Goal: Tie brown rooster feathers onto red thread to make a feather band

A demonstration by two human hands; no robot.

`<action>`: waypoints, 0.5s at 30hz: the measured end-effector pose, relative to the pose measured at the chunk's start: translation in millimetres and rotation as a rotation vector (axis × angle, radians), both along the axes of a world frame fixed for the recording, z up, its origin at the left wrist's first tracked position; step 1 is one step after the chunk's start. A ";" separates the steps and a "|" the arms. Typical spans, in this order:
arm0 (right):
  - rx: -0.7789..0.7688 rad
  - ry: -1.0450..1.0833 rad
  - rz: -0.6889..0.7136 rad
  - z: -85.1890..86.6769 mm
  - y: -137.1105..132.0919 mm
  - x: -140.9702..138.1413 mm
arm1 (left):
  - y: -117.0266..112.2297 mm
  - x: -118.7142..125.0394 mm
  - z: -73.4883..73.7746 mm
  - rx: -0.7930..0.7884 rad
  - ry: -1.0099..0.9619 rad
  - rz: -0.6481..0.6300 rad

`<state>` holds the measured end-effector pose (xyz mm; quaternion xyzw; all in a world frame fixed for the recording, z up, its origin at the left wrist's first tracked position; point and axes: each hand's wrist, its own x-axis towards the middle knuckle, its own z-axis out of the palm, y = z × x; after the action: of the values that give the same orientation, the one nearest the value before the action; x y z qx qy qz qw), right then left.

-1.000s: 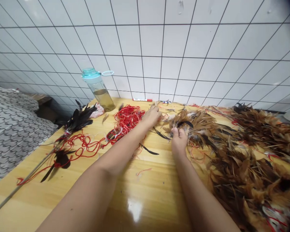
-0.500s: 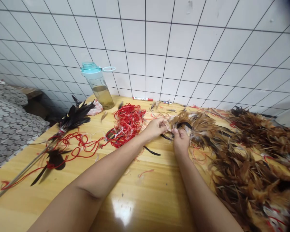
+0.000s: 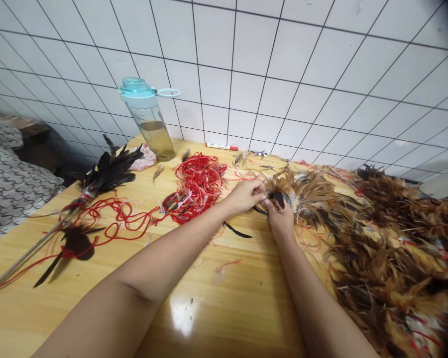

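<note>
Left hand (image 3: pixel 248 196) nearer right hand (image 3: pixel 281 215)

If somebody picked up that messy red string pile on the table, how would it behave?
The red string pile would probably sag, since it lies in loose curls. It would likely lift as one clump, because its loops cross in a tangle. The part trailing toward the black feathers might drag behind and snag.

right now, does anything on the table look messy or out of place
Mostly mess: the red string lies in a snarled heap left of the left hand, loops trailing toward the black feathers. A stray dark strip, perhaps a feather, lies loose on the table.
</note>
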<state>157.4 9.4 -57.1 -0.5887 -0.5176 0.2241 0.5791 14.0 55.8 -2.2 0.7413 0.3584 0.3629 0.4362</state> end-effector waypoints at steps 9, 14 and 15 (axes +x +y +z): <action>-0.053 0.164 0.013 7.5 -5.6 -0.8 | 16.0 -13.3 4.0 0.000 -0.108 0.221; -0.077 0.164 -0.043 17.4 -8.9 -3.6 | 29.1 -28.9 -2.6 0.247 0.177 0.392; -0.084 0.170 -0.052 18.1 -9.3 -3.9 | 29.4 -29.9 -4.3 0.287 0.253 0.364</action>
<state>153.5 0.1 -39.0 -0.6046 -0.4413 0.2798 0.6011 -15.8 85.1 -6.5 0.7584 0.4823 0.3871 0.2058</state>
